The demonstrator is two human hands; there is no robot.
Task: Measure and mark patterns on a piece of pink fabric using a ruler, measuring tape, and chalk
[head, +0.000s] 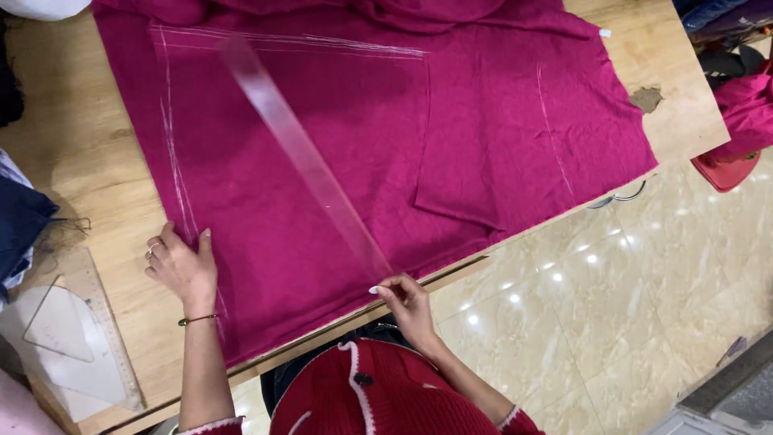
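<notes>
1. Right hand [407, 300], closest to the camera, pinches the near end of a long clear ruler [302, 153], blurred and angled over the magenta fabric [483, 137].
2. Left hand [183, 264] lies open, flat on the cloth's edge on the tabletop [72, 145].
3. Ruler looks light, thin and bendy; the fabric looks soft and shifty, best pinned flat-palmed.

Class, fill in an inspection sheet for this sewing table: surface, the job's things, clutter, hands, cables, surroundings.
Surface: wooden table, with a chipped patch near its far right corner.
Job's things: magenta fabric spread flat, white chalk lines on it; clear long ruler, blurred, lying diagonally over it.
Clutter: transparent set square at the table's left end; dark cloth beside it.
Hands: left hand flat on the fabric's edge; right hand pinching the ruler's near end.
Cables: nothing seen.
Surroundings: glossy tiled floor; more fabric heaped at the right.
</notes>
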